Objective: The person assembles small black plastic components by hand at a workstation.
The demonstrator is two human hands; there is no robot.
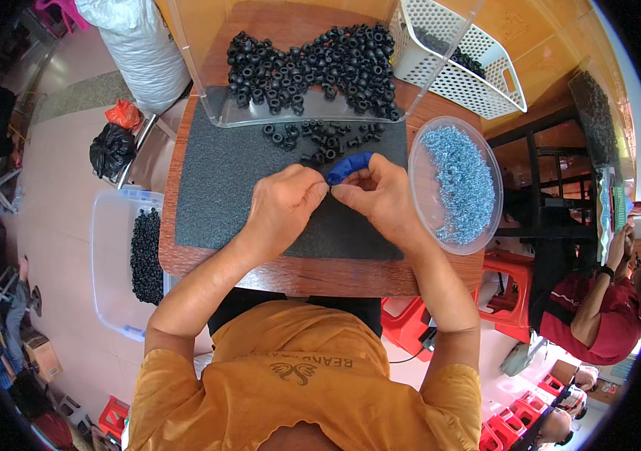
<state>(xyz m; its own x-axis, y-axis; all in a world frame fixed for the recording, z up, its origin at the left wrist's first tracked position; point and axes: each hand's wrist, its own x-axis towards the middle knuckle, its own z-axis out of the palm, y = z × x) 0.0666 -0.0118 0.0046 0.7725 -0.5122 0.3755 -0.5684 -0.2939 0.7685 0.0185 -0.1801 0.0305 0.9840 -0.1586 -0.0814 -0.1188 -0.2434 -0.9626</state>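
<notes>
The room has a pale tiled floor [65, 255], and the work is done on a brown wooden bench [335, 279], over which a dark grey mat [222, 188] is laid. At the far side of this bench stands a clear bin [313, 120] with very many black parts [290, 68], and a loose group of black parts [324, 143] lies on the mat, just beyond the hands. The left hand [286, 199] and the right hand [380, 195] meet above the mat, thumbs and fingers pinching together on a small piece [330, 188] — it is mostly hidden, so I cannot tell its shape. A blue wrapping [350, 164] covers one finger of the right hand. To the right, a round clear dish [495, 218] holds many small bluish, shiny pieces [456, 177]. In my judgement, the work is in its middle and much is left, because the supply is large; whether the black pieces [145, 255] in the clear tub [110, 255] at the left are finished, I cannot say. About writing: the mustard shirt [260, 391] carries dark letters and a drawn emblem — on the containers I can read no label.
</notes>
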